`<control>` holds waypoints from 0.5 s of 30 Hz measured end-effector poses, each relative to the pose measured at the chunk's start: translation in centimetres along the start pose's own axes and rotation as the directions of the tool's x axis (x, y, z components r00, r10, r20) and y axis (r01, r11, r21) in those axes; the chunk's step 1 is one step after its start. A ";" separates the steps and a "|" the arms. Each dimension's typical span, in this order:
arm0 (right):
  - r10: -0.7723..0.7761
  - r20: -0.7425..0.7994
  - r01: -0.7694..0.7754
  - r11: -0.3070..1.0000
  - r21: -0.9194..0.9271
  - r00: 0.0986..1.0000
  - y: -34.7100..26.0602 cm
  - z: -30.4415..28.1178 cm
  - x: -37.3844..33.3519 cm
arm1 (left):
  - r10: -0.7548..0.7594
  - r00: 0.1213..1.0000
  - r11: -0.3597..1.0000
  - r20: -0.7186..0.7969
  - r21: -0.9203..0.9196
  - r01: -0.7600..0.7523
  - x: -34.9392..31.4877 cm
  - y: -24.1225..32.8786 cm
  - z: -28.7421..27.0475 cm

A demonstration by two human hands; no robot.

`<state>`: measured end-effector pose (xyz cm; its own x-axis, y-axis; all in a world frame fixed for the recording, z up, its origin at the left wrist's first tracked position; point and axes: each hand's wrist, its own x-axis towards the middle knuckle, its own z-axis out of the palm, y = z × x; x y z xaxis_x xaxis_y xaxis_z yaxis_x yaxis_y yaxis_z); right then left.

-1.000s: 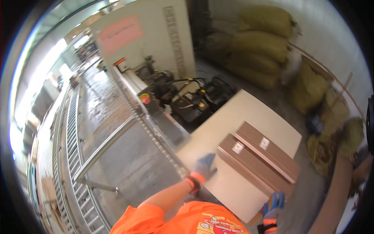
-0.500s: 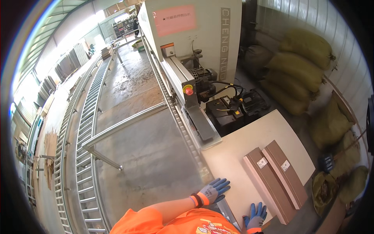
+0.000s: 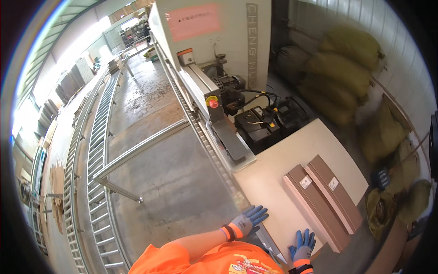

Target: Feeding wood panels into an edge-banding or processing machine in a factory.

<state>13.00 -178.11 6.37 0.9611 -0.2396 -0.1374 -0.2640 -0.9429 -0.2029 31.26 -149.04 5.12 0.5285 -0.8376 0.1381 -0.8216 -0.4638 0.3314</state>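
Two long, brown, flat-faced panel stacks with pale pinkish sides, the left stack (image 3: pixel 319 208) and the right stack (image 3: pixel 337 196), lie side by side toward the right edge of a cream-coloured flat board (image 3: pixel 273 173), their lower ends apparently overhanging that edge; each bears a white label near its upper end. The left hand (image 3: pixel 248 220), in a grey-and-blue glove, lies palm down with fingers spread at the board's left edge, gripping nothing. The right hand (image 3: pixel 303 246), gloved alike, spreads its fingers at the near corner beside the left stack, also holding nothing. The panels look stiff, moderately heavy and smooth-faced, with edges that might chip; the long sides seem the best hold.
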 end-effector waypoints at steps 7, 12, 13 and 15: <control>-0.028 -0.037 0.028 1.000 0.000 0.999 -0.3 -2.7 0.8 | -0.002 0.998 1.000 -0.066 -0.029 0.000 0.8 -0.3 0.1; -0.276 -0.164 0.300 0.943 0.146 0.947 -1.4 -8.9 3.0 | 0.026 1.000 0.996 -0.009 -0.082 -0.027 1.4 -0.5 -0.8; -0.280 -0.142 0.302 0.938 0.168 0.949 -1.9 -10.1 3.7 | 0.047 0.999 0.997 -0.018 -0.058 -0.048 1.4 -0.7 -0.6; -0.305 -0.155 0.331 0.927 0.178 0.940 -3.0 -11.0 6.1 | 0.065 0.998 0.997 -0.011 -0.028 -0.065 1.4 -0.8 -0.8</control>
<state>20.52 -179.26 16.86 0.9962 0.0271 0.0830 0.0586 -0.9118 -0.4065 32.86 -149.59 5.81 0.4762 -0.8628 0.1695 -0.8482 -0.3998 0.3475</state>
